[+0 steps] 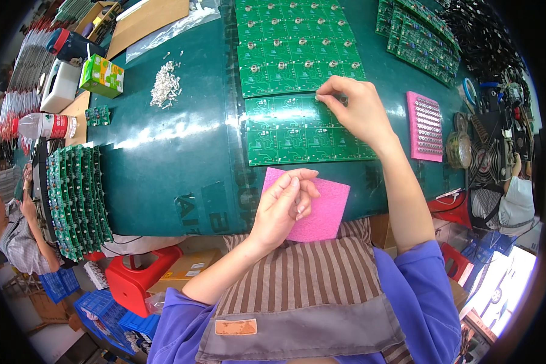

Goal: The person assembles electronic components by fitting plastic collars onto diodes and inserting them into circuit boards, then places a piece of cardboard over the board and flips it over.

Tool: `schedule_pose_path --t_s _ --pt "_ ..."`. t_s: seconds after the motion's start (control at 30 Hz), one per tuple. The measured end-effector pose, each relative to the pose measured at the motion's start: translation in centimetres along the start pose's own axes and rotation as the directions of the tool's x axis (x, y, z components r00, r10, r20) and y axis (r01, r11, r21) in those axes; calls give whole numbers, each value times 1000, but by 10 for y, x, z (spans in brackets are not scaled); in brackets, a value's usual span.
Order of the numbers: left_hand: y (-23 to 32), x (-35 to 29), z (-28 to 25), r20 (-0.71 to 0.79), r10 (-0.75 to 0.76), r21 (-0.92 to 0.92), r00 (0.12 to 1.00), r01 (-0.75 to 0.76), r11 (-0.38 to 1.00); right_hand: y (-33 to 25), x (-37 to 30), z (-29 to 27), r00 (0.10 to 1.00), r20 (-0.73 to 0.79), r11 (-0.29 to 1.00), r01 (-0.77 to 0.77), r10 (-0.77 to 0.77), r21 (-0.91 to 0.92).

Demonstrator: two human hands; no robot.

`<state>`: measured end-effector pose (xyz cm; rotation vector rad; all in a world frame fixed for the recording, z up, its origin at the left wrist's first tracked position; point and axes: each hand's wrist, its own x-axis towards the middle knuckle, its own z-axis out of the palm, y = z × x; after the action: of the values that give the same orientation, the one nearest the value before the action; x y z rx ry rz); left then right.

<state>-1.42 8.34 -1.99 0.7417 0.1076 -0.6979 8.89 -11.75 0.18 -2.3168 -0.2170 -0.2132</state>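
My right hand [353, 108] is over the upper edge of a bare green circuit board panel [285, 145]. Its thumb and forefinger are pinched together; whatever lies between them is too small to name. Farther off, more green panels [297, 51] carry rows of small round metal-looking parts. My left hand [285, 203] is held palm up with curled fingers, above a pink foam sheet [327, 206] at the table's near edge. What its fingers hold, if anything, is hidden. To the right stands a pink foam block [426, 127] with rows of small round metallic parts.
A pile of small white parts [165, 85] lies on the green mat [164, 164]. Stacked populated boards stand at left [76, 200] and far right [421, 45]. A juice carton [103, 76], a bottle [45, 125] and a red stool [136, 282] are at left. Another person [24, 236] sits there.
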Motion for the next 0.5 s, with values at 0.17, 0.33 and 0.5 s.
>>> schedule_pose_path --t_s 0.17,0.33,0.5 --pt "-4 3 -3 29 27 24 999 -28 999 0 1 0 1000 8 999 18 -18 -26" --pt "-8 9 -3 62 89 60 994 -93 994 2 -2 1 998 -57 998 -31 28 -53" --pt "-2 -3 -3 -15 107 208 994 -102 973 -9 -3 14 996 -89 999 29 -31 -31"
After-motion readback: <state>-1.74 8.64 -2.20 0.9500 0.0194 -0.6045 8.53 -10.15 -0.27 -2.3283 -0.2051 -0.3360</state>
